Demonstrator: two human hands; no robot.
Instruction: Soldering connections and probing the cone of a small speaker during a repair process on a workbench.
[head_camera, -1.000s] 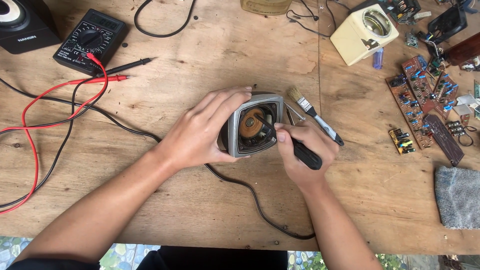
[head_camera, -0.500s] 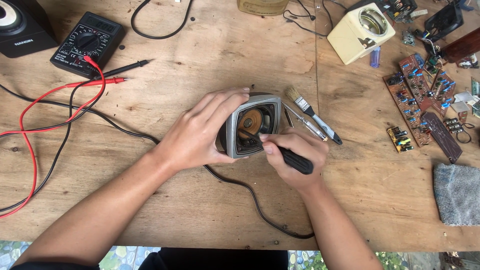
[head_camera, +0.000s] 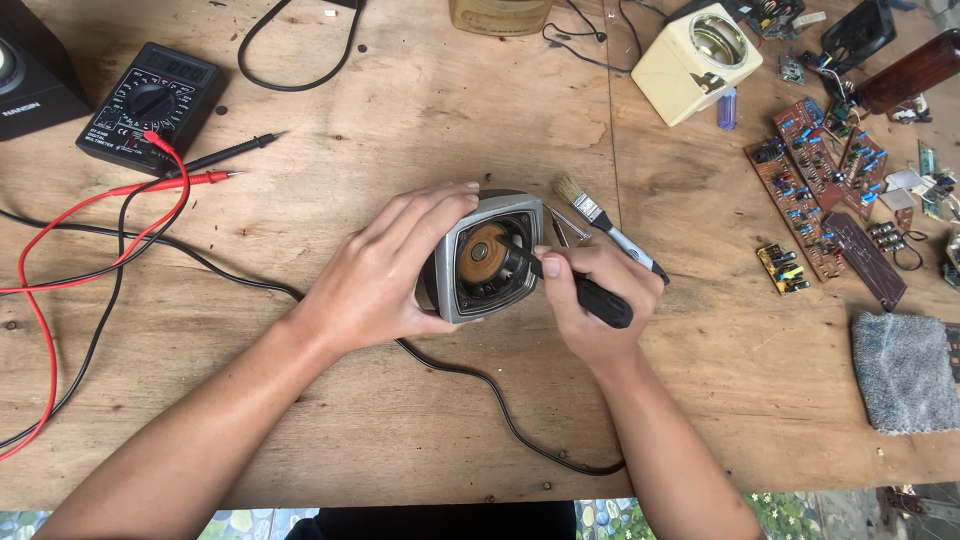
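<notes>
Because the left hand (head_camera: 385, 275) only steadies the grey speaker housing (head_camera: 487, 258) at the counter's (head_camera: 420, 430) middle, the black-handled screwdriver (head_camera: 580, 290) gripped by the right hand (head_camera: 595, 300) could slip and gouge the copper-coloured cone (head_camera: 482, 258).

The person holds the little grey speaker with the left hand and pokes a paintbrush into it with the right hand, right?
Not quite. The head view shows the right hand poking a black-handled screwdriver into the grey speaker. The paintbrush lies on the table beside that hand. The left hand does hold the speaker.
</notes>
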